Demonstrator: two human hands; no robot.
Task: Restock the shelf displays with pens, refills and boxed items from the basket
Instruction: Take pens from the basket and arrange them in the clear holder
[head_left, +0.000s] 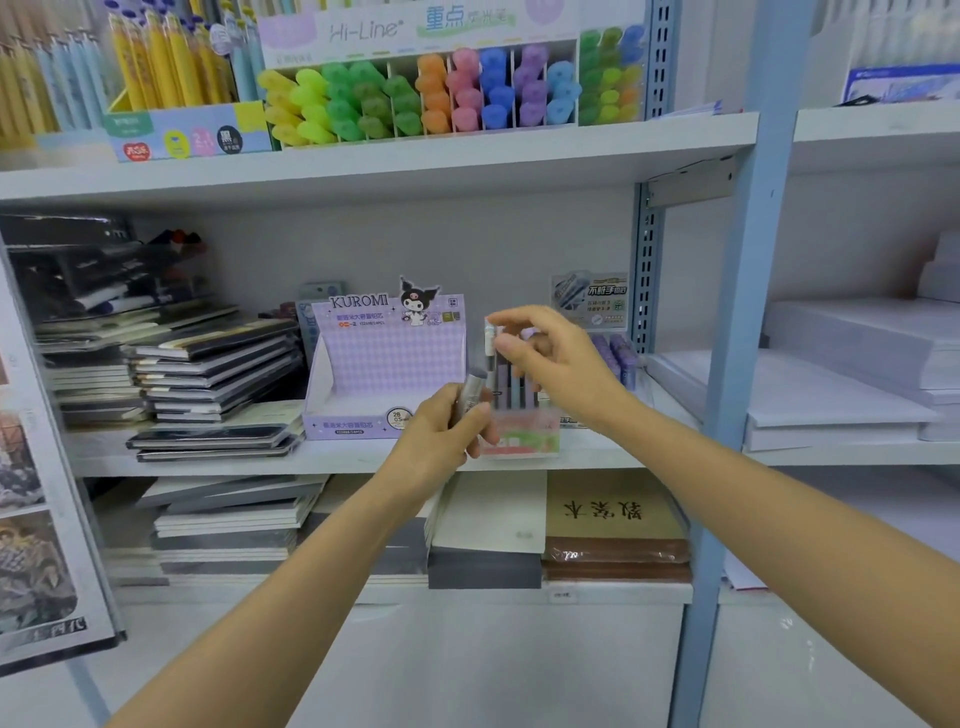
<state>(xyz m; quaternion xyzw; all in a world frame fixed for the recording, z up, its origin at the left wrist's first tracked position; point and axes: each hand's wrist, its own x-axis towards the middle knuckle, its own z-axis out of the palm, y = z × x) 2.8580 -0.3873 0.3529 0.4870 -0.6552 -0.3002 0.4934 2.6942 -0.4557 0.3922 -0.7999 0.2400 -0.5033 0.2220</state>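
Left hand gripping grey refill tube, right hand pinching pale tube

Purple-checked display box — rainbow highlighters

Dark-covered notebooks lie in slanting stacks at the left of the middle shelf. Below, grey pads sit beside a tan booklet lying on brown wrapped packs. Right of the blue upright lie stacks of white paper. A picture poster leans at far left.
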